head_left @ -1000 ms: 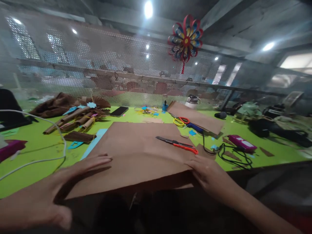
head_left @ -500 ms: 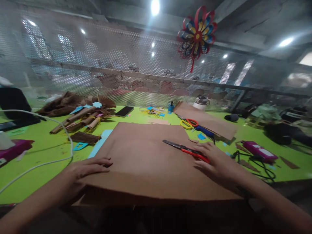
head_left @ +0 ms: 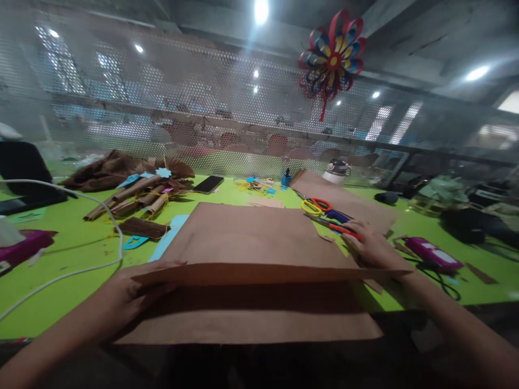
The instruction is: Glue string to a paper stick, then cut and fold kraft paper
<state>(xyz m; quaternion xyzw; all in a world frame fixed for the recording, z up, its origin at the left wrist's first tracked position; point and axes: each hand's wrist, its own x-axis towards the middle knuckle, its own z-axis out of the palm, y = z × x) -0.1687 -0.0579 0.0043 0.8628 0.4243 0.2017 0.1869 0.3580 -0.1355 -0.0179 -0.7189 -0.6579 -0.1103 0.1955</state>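
Away from the middle of the brown paper [head_left: 251, 232] goes the red-handled cutter [head_left: 336, 227], now out at its right edge, just beside the scissors [head_left: 317, 208]; meanwhile the near flap has risen, showing a layer beneath, so the top layer is uncovered and free to lift. From where I stand, the left hand [head_left: 141, 281] pinches the flap's left end, and the right hand [head_left: 371, 246] has its fingers closed about the cutter's handle. The paper lies on the green table [head_left: 81, 286], its near edge towards the person. Counting round, I make it one cutter, one pair of scissors, one phone [head_left: 208, 184], one bottle [head_left: 335, 172] and one hanging flower ornament [head_left: 334, 60]; the rolled tubes [head_left: 135, 192] overlap too much to count.
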